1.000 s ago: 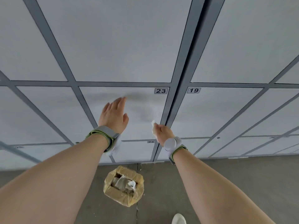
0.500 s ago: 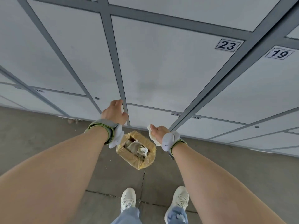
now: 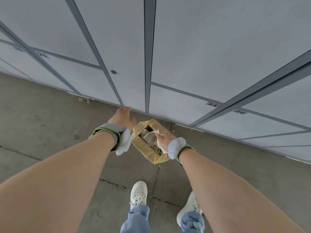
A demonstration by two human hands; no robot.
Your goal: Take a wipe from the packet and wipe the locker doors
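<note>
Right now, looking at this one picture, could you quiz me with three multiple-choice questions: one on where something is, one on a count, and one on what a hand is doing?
1. Where does the bag-lined box stand?
A. inside an open locker
B. on the concrete floor by the lockers
C. on a chair

2. How many white shoes show?
A. one
B. two
C. four

3. What is the right hand doing?
A. pressing flat on a door
B. hanging empty
C. holding a white wipe over the box

Answers:
1 B: the box sits on the floor at the foot of the lockers.
2 B: one shoe shows beside the other at the bottom of the view.
3 C: the fingers curl round the wipe above the box's opening.
</note>
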